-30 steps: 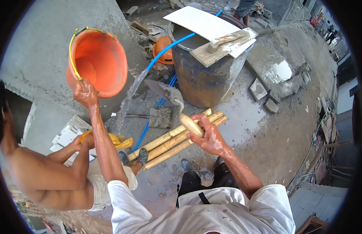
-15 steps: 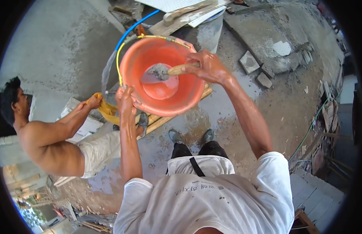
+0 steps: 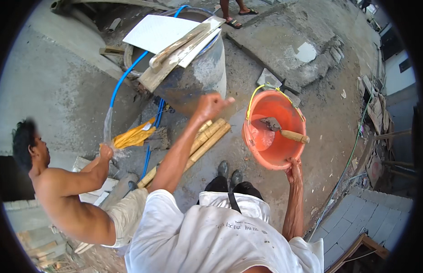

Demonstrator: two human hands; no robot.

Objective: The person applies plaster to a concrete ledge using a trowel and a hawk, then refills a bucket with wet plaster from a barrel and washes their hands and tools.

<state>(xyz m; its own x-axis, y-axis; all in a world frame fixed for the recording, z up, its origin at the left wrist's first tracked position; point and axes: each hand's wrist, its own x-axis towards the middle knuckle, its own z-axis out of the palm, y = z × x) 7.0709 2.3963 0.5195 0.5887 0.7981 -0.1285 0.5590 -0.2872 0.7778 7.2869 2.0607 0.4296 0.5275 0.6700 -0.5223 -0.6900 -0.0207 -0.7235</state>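
Note:
My right hand (image 3: 293,170) is closed on the near rim of an orange bucket (image 3: 276,160), which is held tilted to the right of my body. Inside it lies a trowel (image 3: 293,136), its wooden handle leaning over the rim and its blade grey with mortar. A yellow-wrapped bail (image 3: 250,101) stands up at the bucket's far side. My left hand (image 3: 212,107) is in the air left of the bucket, with nothing visible in it. One digit sticks out to the right, apart from the loosely curled others.
On the left a co-worker (image 3: 75,191) holds a yellow cloth (image 3: 134,135) under water running from a blue hose (image 3: 125,75). Boards (image 3: 168,34) lie across a large drum (image 3: 209,73). Bamboo poles (image 3: 207,143) rest on the wet ground. Another person's feet (image 3: 239,18) show at the far side.
The bucket has moved from front-left to the right. My right hand has let go of the trowel and now grips the rim; my left hand has come off the bucket.

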